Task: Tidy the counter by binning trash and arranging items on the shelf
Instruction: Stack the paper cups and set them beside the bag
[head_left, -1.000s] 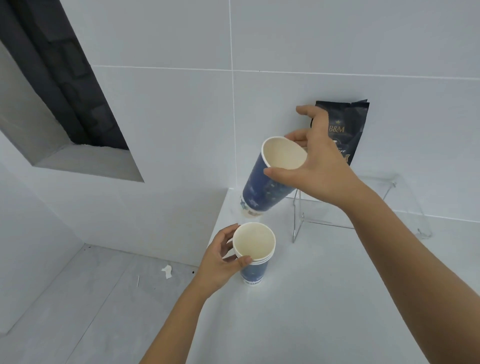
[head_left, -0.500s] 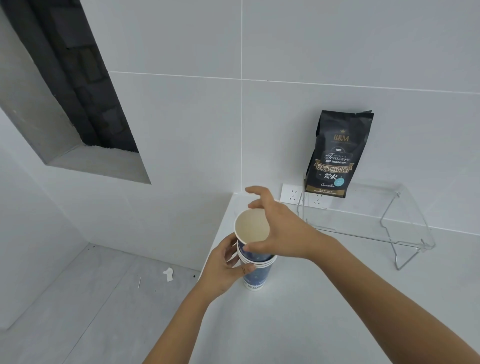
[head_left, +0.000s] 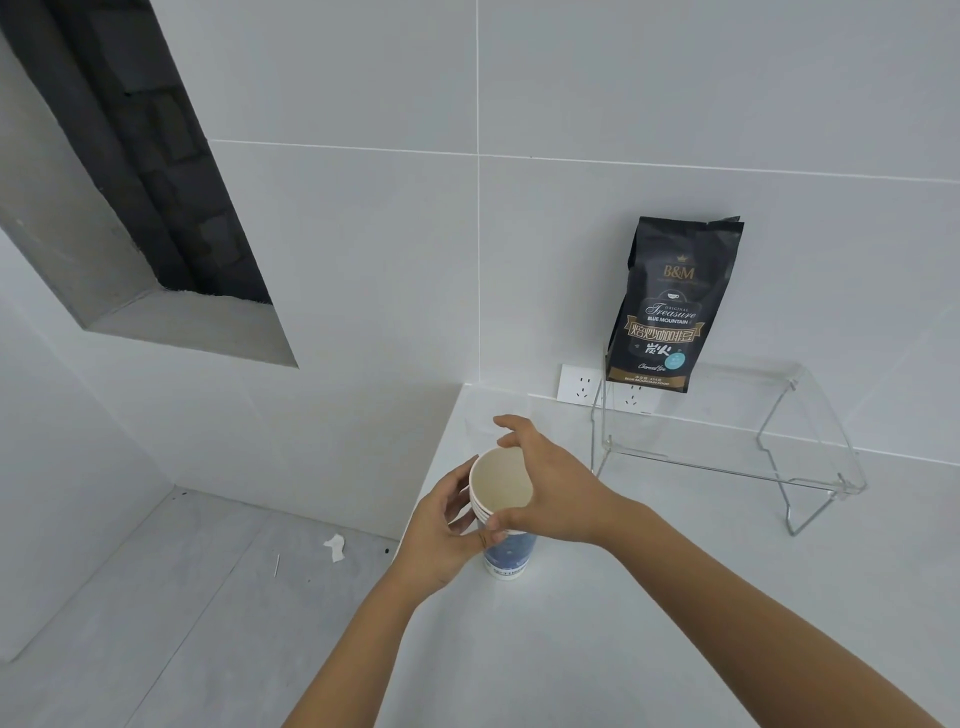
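Note:
A stack of blue paper cups (head_left: 506, 556) with cream insides stands upright near the left edge of the white counter (head_left: 649, 623). My left hand (head_left: 441, 540) wraps the stack's side from the left. My right hand (head_left: 550, 488) grips the rim of the top cup from the right, fingers over the far edge. A black coffee bag (head_left: 670, 306) stands upright on the left end of a clear acrylic shelf (head_left: 779, 415) against the wall.
A white double wall socket (head_left: 582, 384) sits behind the shelf's left leg. The counter drops off at its left edge to a grey floor with a scrap of white paper (head_left: 335, 546). A dark recess (head_left: 156, 171) opens in the left wall.
My right hand brought the tilted cup down from in front of the coffee bag and nested it into the cup held by my left hand; the stack now sits fully seated.

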